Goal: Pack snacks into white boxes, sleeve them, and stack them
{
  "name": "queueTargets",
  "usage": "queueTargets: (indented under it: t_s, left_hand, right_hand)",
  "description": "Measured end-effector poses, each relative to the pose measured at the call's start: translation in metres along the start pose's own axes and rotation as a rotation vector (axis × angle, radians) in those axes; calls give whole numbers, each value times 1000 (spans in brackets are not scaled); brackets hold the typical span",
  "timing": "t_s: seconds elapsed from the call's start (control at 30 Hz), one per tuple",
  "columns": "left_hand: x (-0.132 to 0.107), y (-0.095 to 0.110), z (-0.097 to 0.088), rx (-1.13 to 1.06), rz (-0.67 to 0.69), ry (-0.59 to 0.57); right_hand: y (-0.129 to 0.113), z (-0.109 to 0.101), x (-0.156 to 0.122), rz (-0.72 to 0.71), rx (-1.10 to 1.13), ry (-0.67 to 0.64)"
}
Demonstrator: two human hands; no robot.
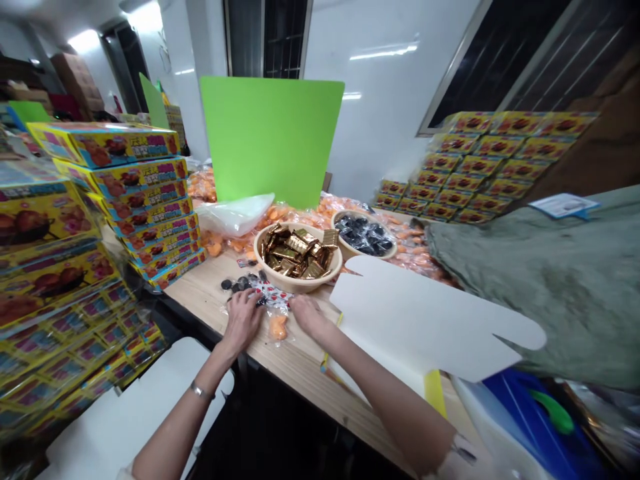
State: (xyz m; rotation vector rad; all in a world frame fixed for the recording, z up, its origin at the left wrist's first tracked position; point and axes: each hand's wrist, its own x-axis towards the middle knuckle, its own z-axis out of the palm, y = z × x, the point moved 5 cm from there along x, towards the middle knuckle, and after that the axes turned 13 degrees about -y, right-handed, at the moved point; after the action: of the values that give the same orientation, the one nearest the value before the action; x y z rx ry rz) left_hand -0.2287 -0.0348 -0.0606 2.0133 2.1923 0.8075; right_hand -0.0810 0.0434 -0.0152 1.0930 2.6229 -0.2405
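Note:
On the near edge of the wooden table, my left hand lies with fingers stretched out over small black round pieces and the left end of a white packet with red spots. At the packet's right end, my right hand is closed, its fingers curled inward; what they grip is hidden. A small orange piece in clear wrap sits between the hands, nearer to me. Just behind them stands a cream bowl heaped with gold-brown foil sachets.
A second bowl holds black bagged pieces. An unfolded white carton lies right of my right arm. Yellow printed boxes are stacked at left, more at back right. Bagged orange pieces lie before a green board.

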Motion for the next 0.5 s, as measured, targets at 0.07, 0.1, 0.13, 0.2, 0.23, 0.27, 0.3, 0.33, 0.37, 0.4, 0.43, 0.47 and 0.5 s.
queueTargets:
  t_s: [0.07, 0.1, 0.13, 0.2, 0.23, 0.27, 0.3, 0.33, 0.37, 0.4, 0.43, 0.47, 0.5]
  left_hand:
    - [5, 0, 3, -18, 51, -47]
    - [5, -1, 5, -30, 79, -69]
    - [4, -1, 6, -44, 108, -89]
    - [-3, -2, 8, -76, 156, -111]
    - [-8, -3, 8, -94, 176, -115]
    - [-12, -4, 7, -114, 191, -113]
    - [-14, -6, 6, -134, 197, -104]
    - [-14, -10, 4, -153, 191, -88]
    - [-10, -16, 0, -171, 171, -64]
    - [-3, -24, -4, -185, 137, -35]
    - [8, -33, -9, -194, 89, -3]
    - [21, -44, -15, -199, 33, 27]
    - [38, -55, -21, -201, -23, 48]
  right_hand:
    - [-2, 5, -2, 6, -19, -17]
    - [-3, 8, -4, 7, -27, -22]
    - [-2, 10, -7, 10, -34, -25]
    - [0, 15, -13, 14, -46, -29]
    - [1, 16, -16, 12, -51, -31]
    - [2, 18, -20, 8, -56, -32]
    - [4, 19, -22, 2, -60, -31]
    - [4, 19, -25, -9, -65, -29]
    - [5, 20, -26, -20, -70, -25]
    - [5, 21, -26, -31, -74, -20]
    - [5, 22, -26, -41, -78, -16]
    - [4, 23, -24, -49, -80, -12]
    - [3, 24, -22, -57, -82, -9]
